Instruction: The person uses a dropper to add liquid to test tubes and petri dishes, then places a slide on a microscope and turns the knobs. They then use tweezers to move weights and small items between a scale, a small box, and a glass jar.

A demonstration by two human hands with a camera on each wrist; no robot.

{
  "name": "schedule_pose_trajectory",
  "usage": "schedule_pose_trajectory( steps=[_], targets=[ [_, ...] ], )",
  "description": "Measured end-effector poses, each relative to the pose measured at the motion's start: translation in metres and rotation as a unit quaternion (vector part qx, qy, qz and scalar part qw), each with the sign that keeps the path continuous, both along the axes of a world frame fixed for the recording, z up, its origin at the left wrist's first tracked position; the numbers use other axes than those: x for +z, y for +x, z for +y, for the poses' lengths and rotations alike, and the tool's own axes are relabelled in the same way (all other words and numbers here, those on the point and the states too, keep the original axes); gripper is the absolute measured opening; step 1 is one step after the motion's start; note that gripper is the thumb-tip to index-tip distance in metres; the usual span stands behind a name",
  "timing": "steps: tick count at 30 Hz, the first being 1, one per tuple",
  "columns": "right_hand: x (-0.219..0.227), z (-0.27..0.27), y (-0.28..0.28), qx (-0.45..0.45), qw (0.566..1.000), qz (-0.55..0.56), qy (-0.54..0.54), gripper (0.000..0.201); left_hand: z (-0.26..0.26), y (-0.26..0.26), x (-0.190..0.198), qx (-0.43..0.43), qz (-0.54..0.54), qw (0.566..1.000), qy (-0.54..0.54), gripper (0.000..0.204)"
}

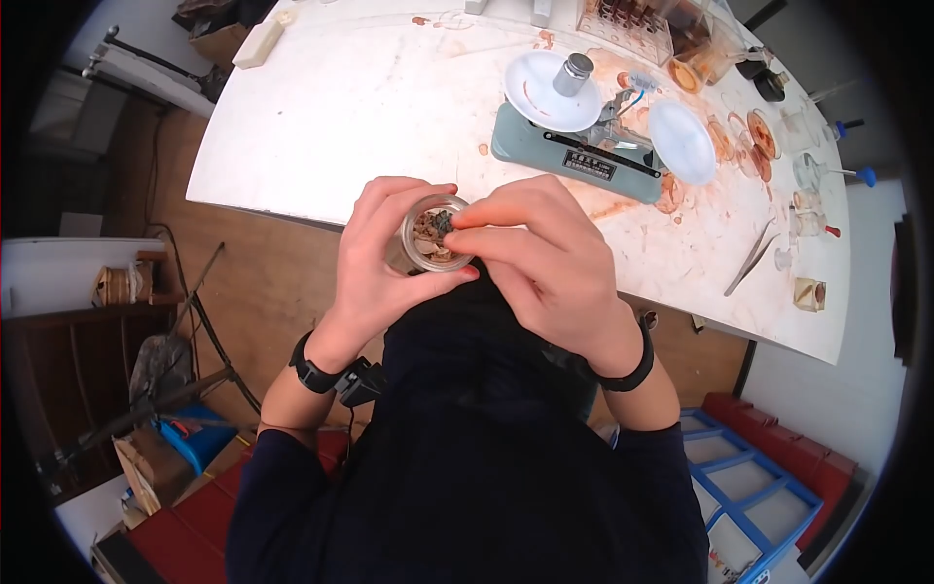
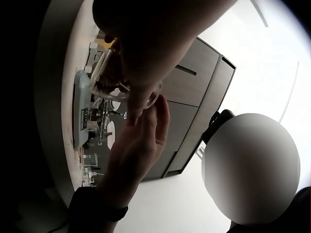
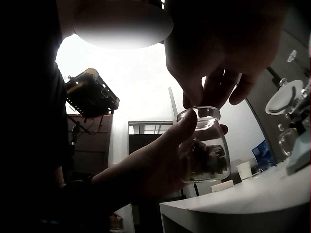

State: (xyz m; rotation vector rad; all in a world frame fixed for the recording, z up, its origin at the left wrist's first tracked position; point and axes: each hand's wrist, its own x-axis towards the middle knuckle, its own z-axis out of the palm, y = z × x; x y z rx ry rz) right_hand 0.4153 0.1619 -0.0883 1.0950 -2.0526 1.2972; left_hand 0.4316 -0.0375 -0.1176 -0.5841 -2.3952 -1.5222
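Observation:
My left hand (image 1: 375, 253) grips a small clear glass jar (image 3: 221, 150), thumb on the near side and fingers round the far side. It is held above my lap by the table's front edge, its mouth facing up toward my head. Brown and pale flaky pieces (image 1: 428, 251) lie inside. At the mouth, my right hand (image 1: 545, 258) pinches a dark grey-green crumpled piece (image 1: 443, 223) with its fingertips. From the right wrist view, these fingers reach down into the jar's rim, and a dark clump shows through the glass.
A teal balance scale (image 1: 574, 156) stands on the stained white table (image 1: 321, 127), a metal weight (image 1: 574, 73) on its left pan. Tweezers (image 1: 751, 258) lie toward the right. Glass dishes and small bottles line the right side. A test tube rack (image 1: 623, 34) is at the back.

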Motion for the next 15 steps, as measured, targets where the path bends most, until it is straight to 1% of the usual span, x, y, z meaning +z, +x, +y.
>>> schedule_pose_trajectory(
  steps=[4, 6, 7, 8, 9, 10, 11, 13, 15],
  targets=[
    [0.000, 0.018, 0.002, -0.036, 0.999, -0.007, -0.008, 0.031, -0.004, -0.007, -0.002, 0.002, -0.009, 1.000, 0.015, 0.062],
    [-0.006, 0.030, 0.007, -0.044, 0.998, -0.027, -0.023, 0.031, -0.012, -0.012, -0.001, 0.028, -0.045, 0.997, 0.062, 0.060],
    [-0.010, 0.038, 0.010, -0.051, 0.998, -0.034, -0.029, 0.031, -0.021, -0.018, -0.002, 0.037, -0.045, 0.996, 0.065, 0.057],
    [-0.013, 0.047, 0.014, -0.064, 0.996, -0.048, -0.028, 0.031, -0.031, -0.024, -0.004, 0.055, -0.051, 0.993, 0.093, 0.054],
    [-0.018, 0.056, 0.019, -0.075, 0.995, -0.062, -0.028, 0.030, -0.045, -0.034, -0.004, 0.087, -0.070, 0.990, 0.092, 0.055],
    [-0.022, 0.064, 0.025, -0.084, 0.993, -0.076, -0.030, 0.030, -0.065, -0.046, -0.010, 0.110, -0.081, 0.987, 0.079, 0.051],
    [-0.025, 0.075, 0.031, -0.103, 0.990, -0.097, -0.028, 0.027, -0.075, -0.057, -0.008, 0.128, -0.090, 0.981, 0.117, 0.047],
    [-0.033, 0.096, 0.041, -0.148, 0.976, -0.152, -0.040, 0.024, -0.114, -0.083, -0.018, 0.169, -0.072, 0.980, 0.074, 0.048],
    [-0.043, 0.117, 0.050, -0.177, 0.959, -0.208, -0.077, 0.018, -0.165, -0.112, -0.035, 0.186, -0.083, 0.973, 0.109, 0.048]
  ],
)
